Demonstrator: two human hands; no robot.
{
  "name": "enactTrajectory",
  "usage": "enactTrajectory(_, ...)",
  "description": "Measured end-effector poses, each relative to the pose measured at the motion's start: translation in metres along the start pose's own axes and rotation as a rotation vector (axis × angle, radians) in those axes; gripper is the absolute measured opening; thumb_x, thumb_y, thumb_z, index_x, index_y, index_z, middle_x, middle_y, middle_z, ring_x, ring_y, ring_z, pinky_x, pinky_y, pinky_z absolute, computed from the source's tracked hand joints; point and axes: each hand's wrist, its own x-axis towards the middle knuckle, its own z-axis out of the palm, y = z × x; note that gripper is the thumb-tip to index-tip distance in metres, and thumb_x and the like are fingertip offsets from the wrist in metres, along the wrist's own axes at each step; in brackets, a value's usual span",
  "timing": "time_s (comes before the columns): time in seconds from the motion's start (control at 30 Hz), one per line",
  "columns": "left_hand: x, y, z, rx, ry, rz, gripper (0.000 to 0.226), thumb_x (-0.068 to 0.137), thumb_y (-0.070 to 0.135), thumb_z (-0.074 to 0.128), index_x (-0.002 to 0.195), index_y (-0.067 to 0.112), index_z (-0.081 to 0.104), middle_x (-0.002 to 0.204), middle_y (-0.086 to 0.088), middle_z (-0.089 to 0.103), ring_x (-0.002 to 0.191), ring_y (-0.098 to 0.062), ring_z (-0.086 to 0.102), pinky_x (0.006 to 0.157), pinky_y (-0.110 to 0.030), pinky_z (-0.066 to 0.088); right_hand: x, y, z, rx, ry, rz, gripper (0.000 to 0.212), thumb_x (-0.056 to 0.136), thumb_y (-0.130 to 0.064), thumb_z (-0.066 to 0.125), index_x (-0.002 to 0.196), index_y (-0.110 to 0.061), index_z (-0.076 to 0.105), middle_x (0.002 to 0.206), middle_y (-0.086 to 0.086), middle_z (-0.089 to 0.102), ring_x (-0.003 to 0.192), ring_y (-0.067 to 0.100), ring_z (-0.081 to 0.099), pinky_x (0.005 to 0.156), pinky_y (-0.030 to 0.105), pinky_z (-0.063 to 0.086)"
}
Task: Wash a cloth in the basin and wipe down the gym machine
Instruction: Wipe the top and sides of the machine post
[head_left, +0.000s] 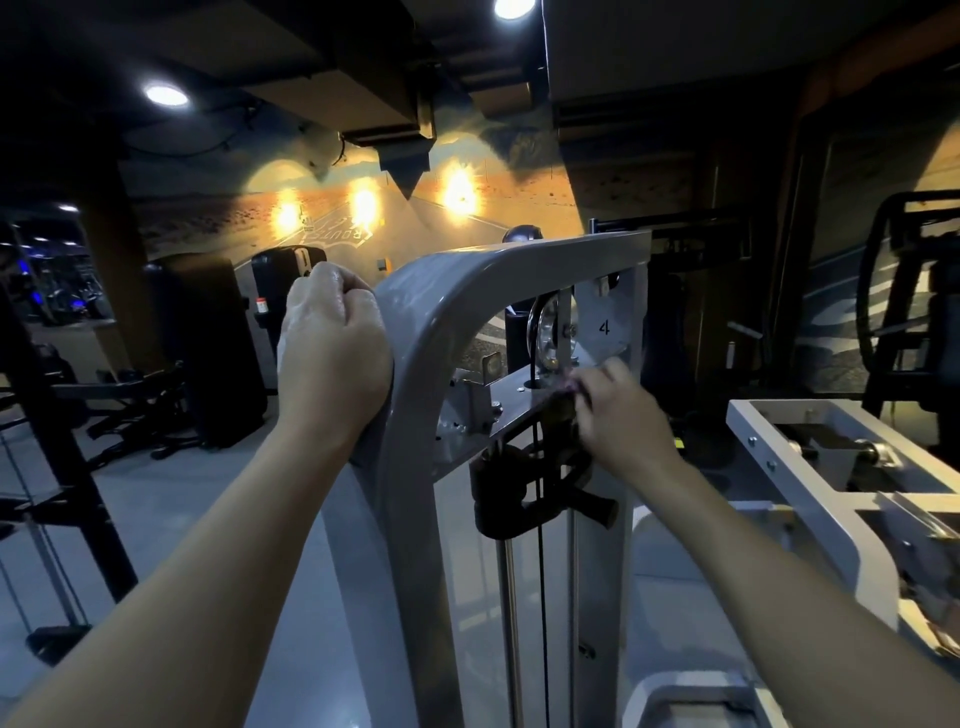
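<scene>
A grey gym machine frame (457, 280) rises in front of me, with a curved top, a pulley wheel (550, 332) and a black cable running down the middle. My left hand (332, 343) grips the curved left corner of the frame. My right hand (623, 415) is blurred and pinches a small dark purplish cloth (569, 392) against the grey crossbar (498, 415) below the pulley. Most of the cloth is hidden by my fingers.
A second pale machine top (810, 462) stands close on the right. Black racks (62, 457) and benches (150, 405) fill the left floor. A dark frame (909, 291) stands at the far right. The lit mural wall lies behind.
</scene>
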Motion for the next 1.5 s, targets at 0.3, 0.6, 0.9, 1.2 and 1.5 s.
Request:
enactTrajectory(0.3,0.007,-0.016,-0.022,-0.099,-0.092,0.031,0.019,0.107,0.023,0.042,0.118,0.023,0.057,0.107,0.003,0.062,0.097,-0.013,0.06,0.083,-0.041,0.052,0.015,-0.122,-0.071,0.248,0.39,-0.432,0.031,0.102,-0.009,0.061,0.132,0.0,0.062,0.111,0.01,0.06,0.098,0.011,0.056,0.089,0.014,0.044)
enactTrajectory(0.6,0.0,-0.059,-0.048,-0.348,-0.219,-0.208,0.021,0.104,0.017,0.048,0.106,0.02,0.068,0.091,-0.002,0.072,0.085,-0.018,0.07,0.07,-0.036,0.059,-0.037,-0.173,-0.042,-0.168,0.18,-0.791,0.026,0.099,-0.016,0.06,0.12,-0.007,0.072,0.092,0.01,0.058,0.079,0.028,0.053,0.068,0.041,0.044)
enactTrajectory(0.9,-0.003,-0.073,-0.056,-0.465,-0.39,-0.233,0.021,0.095,0.018,0.055,0.098,0.025,0.076,0.09,0.002,0.077,0.088,-0.019,0.073,0.08,-0.043,0.062,-0.044,-0.194,-0.045,-0.307,0.157,-0.729,0.025,0.102,-0.02,0.053,0.116,-0.007,0.071,0.093,0.01,0.056,0.083,0.03,0.048,0.073,0.044,0.043)
enactTrajectory(1.2,-0.013,-0.106,-0.061,-0.555,-0.469,-0.229,0.031,0.097,0.0,0.05,0.103,0.018,0.075,0.088,0.003,0.076,0.074,-0.01,0.066,0.07,-0.029,0.055,-0.01,-0.208,-0.062,-0.427,0.195,-0.545,0.018,0.097,-0.018,0.059,0.109,-0.013,0.07,0.09,0.007,0.051,0.083,0.029,0.047,0.073,0.045,0.044)
enactTrajectory(1.5,-0.027,-0.138,-0.07,-0.683,-0.614,-0.24,0.03,0.091,0.005,0.057,0.099,0.025,0.077,0.092,0.0,0.075,0.079,-0.014,0.064,0.078,-0.037,0.054,0.001,-0.224,-0.064,-0.552,0.135,-0.513,0.029,0.1,-0.028,0.052,0.117,-0.017,0.072,0.09,0.006,0.052,0.086,0.03,0.048,0.076,0.045,0.045)
